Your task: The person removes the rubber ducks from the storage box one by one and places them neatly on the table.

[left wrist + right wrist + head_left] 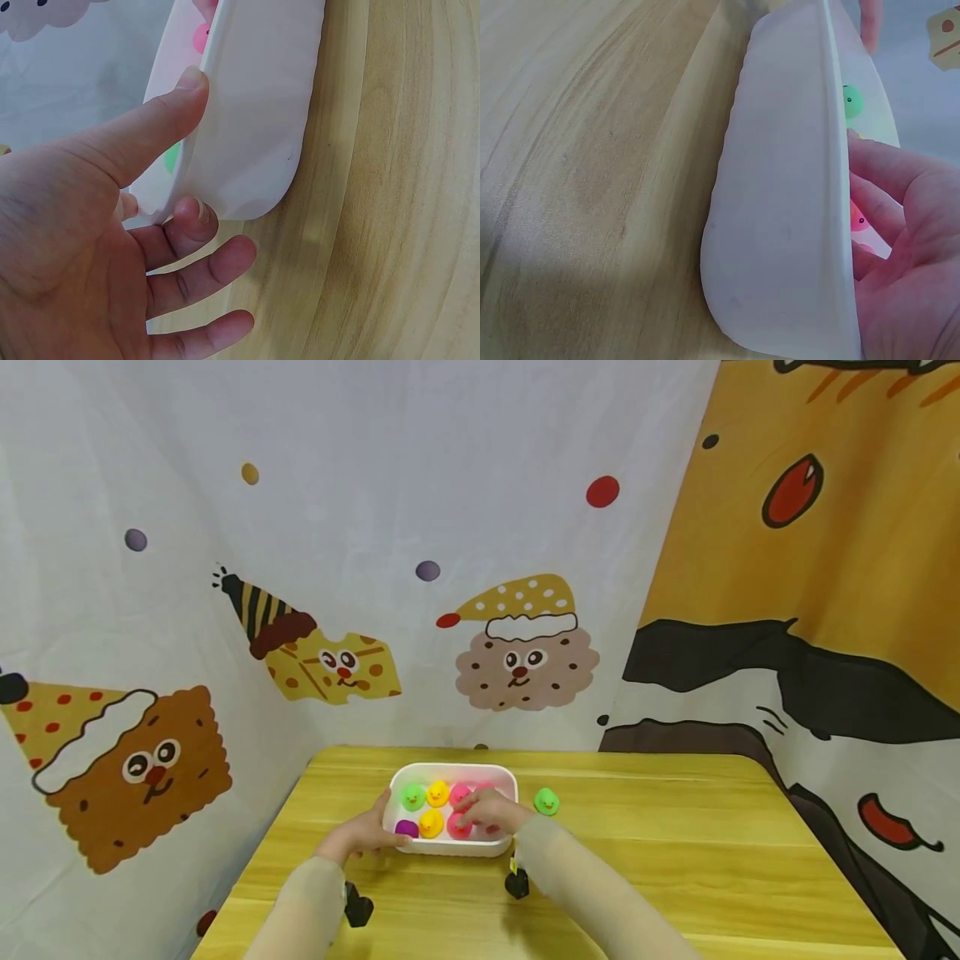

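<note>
A white plastic box stands on the table, with rubber ducks inside. My left hand holds its left end, thumb over the front rim; in the left wrist view the other fingers curve loosely by the corner. My right hand reaches into the box over the right half, beside a pink duck. The box wall hides its fingertips in the right wrist view, so whether they pinch a duck is unclear. Also inside are a green duck, a yellow duck and a purple toy.
One green duck sits on the wooden table, just right of the box. Behind the table hangs a cloth backdrop printed with cartoon food. Black wrist gear hangs below the left sleeve.
</note>
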`<state>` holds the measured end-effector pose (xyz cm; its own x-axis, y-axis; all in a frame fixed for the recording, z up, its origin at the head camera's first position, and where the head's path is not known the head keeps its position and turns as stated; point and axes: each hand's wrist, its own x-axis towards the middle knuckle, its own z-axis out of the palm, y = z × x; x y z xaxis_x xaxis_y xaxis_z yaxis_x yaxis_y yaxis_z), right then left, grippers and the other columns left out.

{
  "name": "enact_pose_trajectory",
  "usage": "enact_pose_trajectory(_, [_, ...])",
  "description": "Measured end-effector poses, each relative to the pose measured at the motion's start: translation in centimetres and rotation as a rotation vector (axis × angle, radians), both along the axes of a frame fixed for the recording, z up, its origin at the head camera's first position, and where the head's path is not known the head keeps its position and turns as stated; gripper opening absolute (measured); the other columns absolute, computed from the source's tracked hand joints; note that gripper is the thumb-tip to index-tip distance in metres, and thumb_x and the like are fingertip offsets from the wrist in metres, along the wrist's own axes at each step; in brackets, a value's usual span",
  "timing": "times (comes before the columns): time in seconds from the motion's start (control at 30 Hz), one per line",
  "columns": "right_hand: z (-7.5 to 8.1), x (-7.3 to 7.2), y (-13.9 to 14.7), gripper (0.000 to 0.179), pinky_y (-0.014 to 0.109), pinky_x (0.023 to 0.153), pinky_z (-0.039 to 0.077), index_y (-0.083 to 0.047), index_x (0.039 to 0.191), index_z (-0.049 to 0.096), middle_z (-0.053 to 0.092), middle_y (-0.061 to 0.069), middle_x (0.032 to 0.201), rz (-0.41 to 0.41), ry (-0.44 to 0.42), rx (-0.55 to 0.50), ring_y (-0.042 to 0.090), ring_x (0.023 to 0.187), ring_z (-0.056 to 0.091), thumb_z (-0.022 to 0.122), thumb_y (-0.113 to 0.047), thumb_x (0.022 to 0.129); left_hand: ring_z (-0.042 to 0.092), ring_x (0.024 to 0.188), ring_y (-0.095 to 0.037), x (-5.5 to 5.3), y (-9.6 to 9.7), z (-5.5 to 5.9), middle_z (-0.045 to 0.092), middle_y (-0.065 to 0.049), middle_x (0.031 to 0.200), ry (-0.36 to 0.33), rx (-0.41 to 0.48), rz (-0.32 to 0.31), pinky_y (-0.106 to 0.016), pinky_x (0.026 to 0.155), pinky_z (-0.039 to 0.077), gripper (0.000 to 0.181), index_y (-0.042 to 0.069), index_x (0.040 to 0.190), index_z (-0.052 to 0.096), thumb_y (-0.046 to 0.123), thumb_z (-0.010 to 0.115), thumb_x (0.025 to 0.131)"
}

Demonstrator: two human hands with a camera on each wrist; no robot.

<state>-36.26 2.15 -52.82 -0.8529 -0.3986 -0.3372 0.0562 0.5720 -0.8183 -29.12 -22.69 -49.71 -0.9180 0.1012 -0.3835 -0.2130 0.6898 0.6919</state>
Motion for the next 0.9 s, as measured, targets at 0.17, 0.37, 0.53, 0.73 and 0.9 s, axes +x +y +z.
enact_pose_trajectory(0.17, [-0.19, -0.17, -0.19, 0.027, 0.030, 0.057, 0.038, -0.013, 0.109, 0.074, 0.058, -0.002, 0.078, 0.009, 0.020, 0.008, 0.019, 0.067, 0.046, 0.076, -0.014, 0.082, 0.051, 0.084, -0.034, -0.17, -0.12, 0.07, 0.037, -0.030, 0.138, -0.009, -0.003, -0.001, -0.048, 0.069, 0.041, 0.114, 0.007, 0.155, -0.002, 0.038, 0.078, 0.081])
enact_pose_trajectory(0.37, [-0.17, -0.04, -0.26, 0.027, 0.028, 0.053, 0.033, -0.013, 0.107, 0.075, 0.056, -0.002, 0.076, 0.001, 0.027, 0.009, 0.016, 0.057, 0.039, 0.078, -0.011, 0.080, 0.051, 0.083, -0.034, -0.16, -0.11, 0.23, 0.038, -0.029, 0.136, -0.009, -0.006, -0.004, -0.048, 0.069, 0.041, 0.113, 0.007, 0.155, -0.002, 0.037, 0.078, 0.081])
enact_pose_trajectory(0.53, [-0.13, 0.29, -0.26, 0.027, 0.028, 0.049, 0.029, -0.011, 0.105, 0.075, 0.057, -0.001, 0.073, -0.017, 0.030, -0.009, 0.015, 0.047, 0.032, 0.078, -0.007, 0.078, 0.051, 0.079, -0.032, -0.10, -0.11, 0.12, 0.040, -0.027, 0.134, -0.007, -0.007, -0.006, -0.041, 0.062, 0.039, 0.113, 0.007, 0.155, -0.002, 0.038, 0.078, 0.081])
enact_pose_trajectory(0.73, [-0.42, 0.36, -0.31, 0.023, 0.025, 0.046, 0.029, -0.011, 0.101, 0.075, 0.061, -0.001, 0.074, -0.013, 0.042, -0.014, 0.013, 0.045, 0.031, 0.078, -0.006, 0.079, 0.051, 0.079, -0.033, 0.07, 0.00, 0.21, 0.040, -0.026, 0.132, -0.011, 0.005, 0.000, -0.038, 0.060, 0.037, 0.113, 0.008, 0.155, -0.002, 0.038, 0.078, 0.081])
enact_pose_trajectory(0.9, [-0.69, 0.03, -0.32, 0.023, 0.024, 0.045, 0.028, -0.011, 0.102, 0.076, 0.057, 0.000, 0.067, -0.008, 0.038, -0.020, 0.013, 0.043, 0.030, 0.078, -0.007, 0.080, 0.052, 0.078, -0.034, 0.12, 0.02, 0.30, 0.043, -0.025, 0.128, -0.003, -0.006, -0.002, -0.039, 0.061, 0.038, 0.112, 0.007, 0.155, -0.001, 0.036, 0.078, 0.082])
